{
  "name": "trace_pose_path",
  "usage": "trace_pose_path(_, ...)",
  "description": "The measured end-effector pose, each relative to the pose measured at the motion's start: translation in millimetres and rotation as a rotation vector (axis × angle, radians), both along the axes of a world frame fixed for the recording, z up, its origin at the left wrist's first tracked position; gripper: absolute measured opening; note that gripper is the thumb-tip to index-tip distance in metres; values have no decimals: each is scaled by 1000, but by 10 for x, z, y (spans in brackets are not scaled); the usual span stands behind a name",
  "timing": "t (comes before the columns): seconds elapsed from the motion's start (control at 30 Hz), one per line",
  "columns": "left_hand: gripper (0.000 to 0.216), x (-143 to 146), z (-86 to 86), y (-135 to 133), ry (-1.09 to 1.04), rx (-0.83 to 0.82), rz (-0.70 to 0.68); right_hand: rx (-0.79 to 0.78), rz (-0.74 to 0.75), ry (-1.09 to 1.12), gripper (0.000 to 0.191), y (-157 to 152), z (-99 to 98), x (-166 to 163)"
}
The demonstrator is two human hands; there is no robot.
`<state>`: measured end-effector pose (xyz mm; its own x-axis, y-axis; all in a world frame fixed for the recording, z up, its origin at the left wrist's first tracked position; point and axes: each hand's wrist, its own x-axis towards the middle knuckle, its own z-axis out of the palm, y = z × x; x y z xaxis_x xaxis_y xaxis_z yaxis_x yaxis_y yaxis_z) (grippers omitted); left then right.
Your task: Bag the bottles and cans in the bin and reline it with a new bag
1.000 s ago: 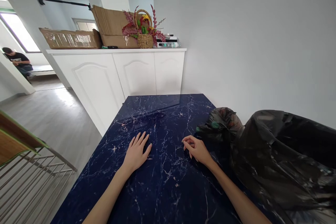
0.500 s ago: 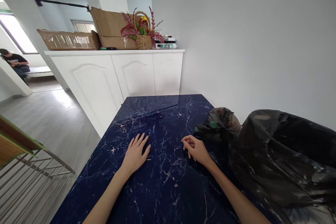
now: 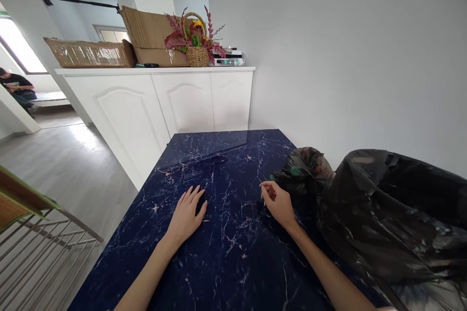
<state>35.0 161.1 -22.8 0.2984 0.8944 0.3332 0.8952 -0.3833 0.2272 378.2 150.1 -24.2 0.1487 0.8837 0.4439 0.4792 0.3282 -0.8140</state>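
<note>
My left hand (image 3: 187, 216) lies flat on the dark blue, white-veined marble-patterned tabletop (image 3: 233, 262), palm down with its fingers stretched out and a little spread. Held to the right, my right hand (image 3: 279, 204) is loosely curled, thumb close to the bent index finger. No object shows in its fingers, and its palm is hidden. Just beyond it sits a small knotted black plastic bag (image 3: 308, 170). A larger black plastic bag (image 3: 365, 223) bulges with its mouth open at the table's right side.
A white cabinet (image 3: 189, 102) stands past the table's far edge, bearing cardboard boxes (image 3: 91, 53), a wicker flower basket (image 3: 197, 57) and a plastic bottle (image 3: 233, 62). At left is a metal rack (image 3: 54, 233). A person (image 3: 18, 87) sits in the far room.
My right hand has moved slightly right and turned upward, its fingers still curled. My left hand keeps its place on the tabletop. The view has shifted a little.
</note>
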Motion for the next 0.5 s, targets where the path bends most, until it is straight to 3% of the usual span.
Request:
trace_pose_path(0.33, 52, 2, 26, -13, -19, 1, -1, 329, -222, -224, 19, -107, 106, 31)
trace_pose_path(0.5, 55, 10, 32, -9, -22, -11, 2, 434, -407, -301, 19, -96, 156, 177)
